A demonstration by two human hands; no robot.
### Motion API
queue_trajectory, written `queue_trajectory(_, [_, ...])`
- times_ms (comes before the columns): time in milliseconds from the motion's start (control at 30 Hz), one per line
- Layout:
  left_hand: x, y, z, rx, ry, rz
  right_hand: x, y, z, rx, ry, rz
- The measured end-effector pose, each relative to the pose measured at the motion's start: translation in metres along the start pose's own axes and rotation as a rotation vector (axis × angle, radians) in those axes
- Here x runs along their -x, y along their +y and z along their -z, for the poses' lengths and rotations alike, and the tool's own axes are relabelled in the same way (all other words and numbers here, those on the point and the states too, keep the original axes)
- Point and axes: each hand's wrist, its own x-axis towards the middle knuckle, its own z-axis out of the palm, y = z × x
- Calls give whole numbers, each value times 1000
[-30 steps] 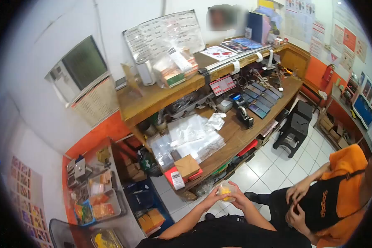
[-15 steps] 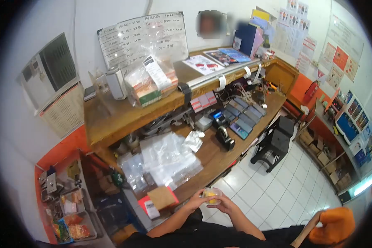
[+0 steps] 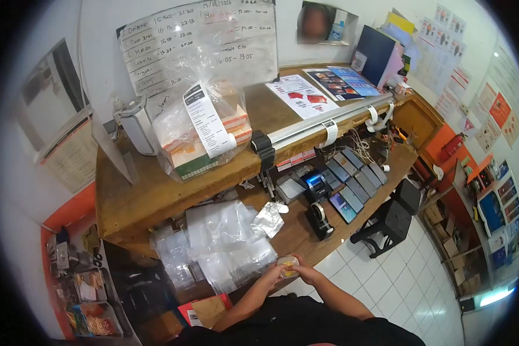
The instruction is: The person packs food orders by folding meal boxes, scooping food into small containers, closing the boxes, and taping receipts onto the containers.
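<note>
A small clear plastic tub (image 3: 288, 261) with something yellow inside is held in front of my body, near the counter's front edge. My left hand (image 3: 273, 274) is closed around its left side. On the opposite side, my right hand (image 3: 305, 272) grips the same tub. Stacks of clear plastic bags (image 3: 230, 236) lie on the lower counter just beyond my left hand. A brown paper piece on a red folder (image 3: 205, 311) sits by my left forearm.
Several phones (image 3: 354, 184), a tape dispenser (image 3: 319, 222) and a small printer (image 3: 316, 185) stand on the lower counter (image 3: 297, 230). A bagged box with a receipt (image 3: 205, 135) is on the upper shelf. A black stool (image 3: 386, 225) stands at right on the tiled floor.
My view has moved closer to the counter, and both hands with the tub are now nearer its edge and the plastic bags. The person in orange at lower right has left view.
</note>
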Motion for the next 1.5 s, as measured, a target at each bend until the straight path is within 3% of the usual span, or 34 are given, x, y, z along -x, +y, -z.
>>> queue_trajectory(100, [-15, 19, -8, 83, -41, -76, -31, -22, 22, 190, -33, -33])
queue_trajectory(200, [-22, 38, -27, 65, 172, -166, -56, -61, 32, 310, -133, 11])
queue_trajectory(300, [-55, 25, -32, 73, 337, -281, -60, -108, 40, 661, -186, 83])
queue_trajectory(367, [-85, 24, -35, 77, 405, -382, -47, -178, 27, 1096, -119, 563])
queue_trajectory(433, [-104, 9, -47, 216, 437, -512, -42, -264, 0, 1057, -41, 458])
queue_trajectory(467, [-55, 49, -81, 163, 589, -432, -43, -303, -21, 506, -170, 648])
queue_trajectory(500, [-63, 43, -86, 180, 627, -428, -29, -361, -48, 510, -220, 799])
queue_trajectory(533, [-78, 32, -85, 220, 669, -515, -28, -410, -72, 644, -189, 814])
queue_trajectory(567, [-89, 23, -83, 252, 709, -608, -26, -448, -107, 536, -209, 1263])
queue_trajectory(633, [-88, 21, -88, 241, 777, -634, -69, -511, -170, 614, -216, 1430])
queue_trajectory(700, [-75, 31, -104, 247, 883, -550, -120, -550, -241, 640, -171, 1842])
queue_trajectory(767, [-81, 23, -107, 252, 887, -593, -76, -573, -267, 1147, -396, 1244])
queue_trajectory(800, [-88, 15, -101, 255, 875, -640, -84, -578, -276, 1136, -405, 1254])
queue_trajectory(867, [-109, -5, -85, 208, 889, -661, -99, -585, -292, 1005, -788, 925])
queue_trajectory(1000, [-108, -5, -87, 269, 823, -689, -84, -602, -272, 955, -682, 932])
queue_trajectory(1067, [-111, -7, -86, 273, 808, -693, -98, -619, -251, 844, -549, 1199])
queue_trajectory(1167, [-117, -10, -83, 340, 814, -695, -106, -655, -208, 623, -432, 1280])
queue_trajectory(1300, [-78, 16, -109, 343, 841, -596, -110, -724, -116, 581, -309, 1381])
queue_trajectory(1433, [-77, 17, -106, 290, 855, -557, -99, -761, -16, 707, -12, 1420])
queue_trajectory(1500, [-84, 14, -102, 384, 754, -595, -101, -772, 27, 889, 302, 1544])
